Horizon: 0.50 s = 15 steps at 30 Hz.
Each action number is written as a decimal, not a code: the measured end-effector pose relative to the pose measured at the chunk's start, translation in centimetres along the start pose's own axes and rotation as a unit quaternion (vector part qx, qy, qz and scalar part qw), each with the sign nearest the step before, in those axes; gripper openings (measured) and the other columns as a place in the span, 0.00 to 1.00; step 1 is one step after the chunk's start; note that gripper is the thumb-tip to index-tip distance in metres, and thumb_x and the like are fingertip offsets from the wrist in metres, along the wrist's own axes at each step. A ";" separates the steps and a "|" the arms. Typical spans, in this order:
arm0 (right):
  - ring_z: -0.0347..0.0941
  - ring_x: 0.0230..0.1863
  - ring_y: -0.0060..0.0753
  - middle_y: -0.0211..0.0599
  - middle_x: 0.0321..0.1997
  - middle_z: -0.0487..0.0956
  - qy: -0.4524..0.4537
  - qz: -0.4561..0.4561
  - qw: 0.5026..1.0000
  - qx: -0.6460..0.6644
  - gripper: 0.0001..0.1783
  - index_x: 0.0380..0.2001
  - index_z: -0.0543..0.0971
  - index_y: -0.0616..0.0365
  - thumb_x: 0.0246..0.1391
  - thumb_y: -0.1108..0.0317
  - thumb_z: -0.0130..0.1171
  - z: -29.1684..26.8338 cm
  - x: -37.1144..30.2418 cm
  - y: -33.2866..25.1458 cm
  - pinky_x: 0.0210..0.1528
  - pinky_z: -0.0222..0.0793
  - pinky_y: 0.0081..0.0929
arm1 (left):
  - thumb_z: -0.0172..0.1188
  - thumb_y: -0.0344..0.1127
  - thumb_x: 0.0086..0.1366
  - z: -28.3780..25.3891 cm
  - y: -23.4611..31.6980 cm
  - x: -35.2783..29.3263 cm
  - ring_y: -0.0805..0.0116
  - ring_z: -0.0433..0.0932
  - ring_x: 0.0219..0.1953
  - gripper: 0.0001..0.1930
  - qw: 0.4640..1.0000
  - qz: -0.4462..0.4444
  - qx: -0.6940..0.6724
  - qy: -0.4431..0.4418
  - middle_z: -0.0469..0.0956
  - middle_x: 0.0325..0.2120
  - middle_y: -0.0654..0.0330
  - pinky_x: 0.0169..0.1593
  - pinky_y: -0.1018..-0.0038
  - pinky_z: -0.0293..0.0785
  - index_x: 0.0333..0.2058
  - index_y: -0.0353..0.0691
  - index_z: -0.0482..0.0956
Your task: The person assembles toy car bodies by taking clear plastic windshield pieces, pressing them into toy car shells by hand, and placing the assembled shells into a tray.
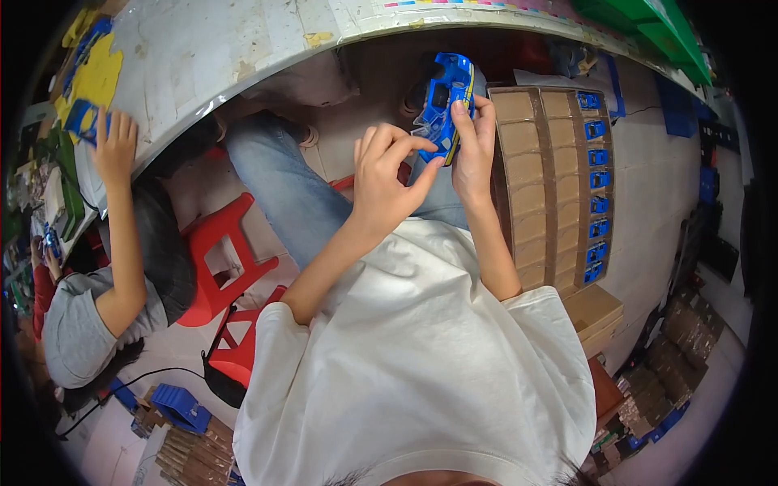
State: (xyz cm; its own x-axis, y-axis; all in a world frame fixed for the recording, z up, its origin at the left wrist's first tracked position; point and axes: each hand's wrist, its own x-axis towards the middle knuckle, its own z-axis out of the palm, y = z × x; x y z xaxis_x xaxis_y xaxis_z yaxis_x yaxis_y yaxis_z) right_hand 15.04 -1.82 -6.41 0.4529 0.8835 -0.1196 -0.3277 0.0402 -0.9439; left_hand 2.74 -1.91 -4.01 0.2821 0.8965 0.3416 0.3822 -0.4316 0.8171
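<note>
A blue toy car body [462, 71] with yellow trim is held up in front of me, tilted on end, its hollow cabin opening facing left. My right hand [473, 150] wraps its right side, thumb lying along the shell. At its lower end my left hand [384, 180] pinches the body between thumb and index finger, the other fingers curled. A small clear plastic part [421, 128] sits at the body's left side, just above my left index finger; whether it is attached I cannot tell.
To my right stands a divided cardboard tray [559, 154], several blue toy cars [598, 180] lined along its right column. A white worktable [243, 44] curves across the front. Red stools [219, 263] stand at left, where a co-worker's hand [116, 150] holds a blue part.
</note>
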 end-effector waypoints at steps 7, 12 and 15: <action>0.63 0.35 0.15 0.31 0.35 0.68 -0.007 -0.002 1.000 0.026 0.17 0.41 0.61 0.61 0.53 0.65 0.53 0.0 -0.2 0.3 0.37 0.62 0.13 | 0.62 0.28 0.46 0.2 -0.2 -0.6 0.70 0.65 0.26 0.04 0.999 -0.032 -0.033 0.001 0.66 0.21 0.63 0.32 0.75 0.59 0.24 0.40 0.78; 0.70 0.36 0.21 0.34 0.37 0.69 -0.008 0.013 0.997 0.081 0.15 0.40 0.61 0.59 0.55 0.64 0.50 0.5 0.0 -0.4 0.38 0.67 0.19 | 0.61 0.28 0.48 -0.6 -0.9 -0.7 0.68 0.65 0.25 0.04 0.993 -0.051 -0.052 0.089 0.68 0.21 0.61 0.30 0.74 0.60 0.22 0.37 0.75; 0.73 0.39 0.28 0.38 0.39 0.70 -0.051 0.048 0.990 0.126 0.14 0.40 0.62 0.58 0.56 0.61 0.48 0.5 -0.2 -1.6 0.41 0.70 0.24 | 0.60 0.28 0.49 -1.5 -2.8 -0.7 0.69 0.64 0.23 0.05 0.995 -0.062 -0.026 0.073 0.67 0.18 0.62 0.32 0.74 0.58 0.20 0.37 0.73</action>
State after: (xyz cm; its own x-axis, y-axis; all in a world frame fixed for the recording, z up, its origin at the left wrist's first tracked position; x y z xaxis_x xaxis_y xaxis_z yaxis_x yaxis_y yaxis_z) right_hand 15.04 -1.87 -4.74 0.3277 0.9310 -0.1608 -0.5671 0.0577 -0.8217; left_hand 0.14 -1.22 -5.87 0.1037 0.9494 0.2965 0.3597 -0.3137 0.8788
